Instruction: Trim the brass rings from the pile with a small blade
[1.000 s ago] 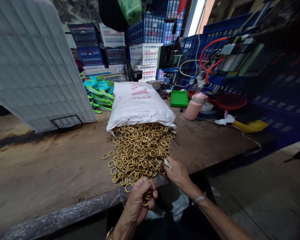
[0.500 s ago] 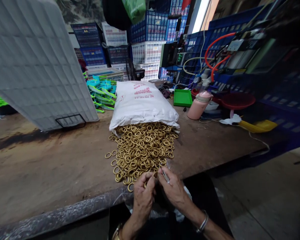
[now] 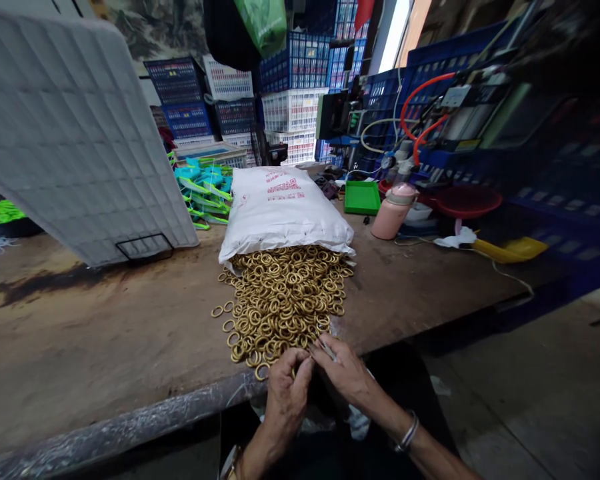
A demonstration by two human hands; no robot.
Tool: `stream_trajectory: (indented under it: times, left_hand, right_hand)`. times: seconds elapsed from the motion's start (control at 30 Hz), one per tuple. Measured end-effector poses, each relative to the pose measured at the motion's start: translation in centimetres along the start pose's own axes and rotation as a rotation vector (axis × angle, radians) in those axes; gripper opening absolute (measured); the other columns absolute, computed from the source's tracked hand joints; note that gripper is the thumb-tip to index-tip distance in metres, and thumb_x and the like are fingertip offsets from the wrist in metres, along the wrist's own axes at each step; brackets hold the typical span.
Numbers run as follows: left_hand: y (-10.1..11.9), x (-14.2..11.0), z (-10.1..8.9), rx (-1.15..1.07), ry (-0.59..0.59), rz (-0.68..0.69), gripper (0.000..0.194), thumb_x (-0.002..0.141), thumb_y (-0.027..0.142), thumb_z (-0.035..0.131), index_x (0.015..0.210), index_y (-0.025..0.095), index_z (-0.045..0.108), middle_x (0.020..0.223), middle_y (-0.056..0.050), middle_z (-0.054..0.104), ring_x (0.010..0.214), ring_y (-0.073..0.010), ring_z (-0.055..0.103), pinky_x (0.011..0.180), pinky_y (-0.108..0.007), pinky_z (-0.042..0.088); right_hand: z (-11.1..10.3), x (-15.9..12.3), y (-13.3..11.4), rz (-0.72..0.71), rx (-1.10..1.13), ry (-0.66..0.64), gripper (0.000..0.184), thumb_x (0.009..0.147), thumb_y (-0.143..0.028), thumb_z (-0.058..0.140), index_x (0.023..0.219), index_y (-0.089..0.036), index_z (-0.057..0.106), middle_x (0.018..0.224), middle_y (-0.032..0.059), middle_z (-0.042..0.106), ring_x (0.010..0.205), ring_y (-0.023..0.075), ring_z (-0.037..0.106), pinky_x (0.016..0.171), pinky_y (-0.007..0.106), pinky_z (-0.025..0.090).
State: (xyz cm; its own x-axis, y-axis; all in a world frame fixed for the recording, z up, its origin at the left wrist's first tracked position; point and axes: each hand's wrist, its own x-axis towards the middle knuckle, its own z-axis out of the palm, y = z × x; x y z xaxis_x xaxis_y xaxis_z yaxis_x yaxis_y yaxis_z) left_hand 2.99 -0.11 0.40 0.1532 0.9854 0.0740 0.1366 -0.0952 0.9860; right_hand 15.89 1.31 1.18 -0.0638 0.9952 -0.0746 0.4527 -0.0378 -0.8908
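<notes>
Rings [image 3: 285, 300]: on tbl [image 3: 130, 340], before sack [image 3: 287, 213]. Tray [image 3: 362, 198], then bottle [image 3: 393, 217]: R of sack. Panel [image 3: 80, 133]: L of same. Crates [image 3: 295, 110]: stacked bhd.

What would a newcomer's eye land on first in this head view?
Most likely the heap of gold-coloured rings at the mouth of the white printed sack, mid-picture on the workbench. Just below it, at the bench's near edge, the left hand and right hand are close together. To the sack's right, the bright green tray and pink bottle stand out.
</notes>
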Motion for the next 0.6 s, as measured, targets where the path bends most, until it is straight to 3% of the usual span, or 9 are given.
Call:
stream_trajectory:
  times: [0.27,0.43,0.6]
  left_hand:
    - [0.71,-0.22,-0.03,-0.323,-0.138,-0.347,0.03,0.075,0.046,0.049,0.068,0.017,0.047,0.047,0.008,0.039,0.035,-0.0049,0.031,0.034,-0.016,0.025]
    - [0.58,-0.19,-0.49,-0.472,-0.162,-0.394,0.034,0.077,0.048,0.048,0.066,0.016,0.049,0.048,0.007,0.041,0.034,-0.003,0.029,0.032,-0.014,0.022]
    - [0.31,-0.02,-0.4,-0.638,-0.203,-0.414,0.028,0.078,0.042,0.049,0.077,0.014,0.052,0.054,0.005,0.043,0.036,-0.0028,0.031,0.032,-0.014,0.021]
  right_hand:
    - [-0.22,0.05,-0.49,0.045,0.057,-0.027,0.02,0.076,-0.032,0.039,0.061,-0.019,0.042,0.056,-0.0053,0.043,0.057,0.0105,0.041,0.055,0.022,0.032]
    - [-0.08,0.4,-0.85,0.003,0.072,-0.031,0.022,0.078,-0.032,0.038,0.061,-0.019,0.043,0.057,-0.0044,0.047,0.059,0.0108,0.044,0.058,0.023,0.034]
    - [-0.21,0.67,-0.71,0.007,0.094,-0.03,0.023,0.079,-0.033,0.039,0.063,-0.018,0.046,0.058,-0.0035,0.05,0.059,0.0111,0.045,0.058,0.023,0.035]
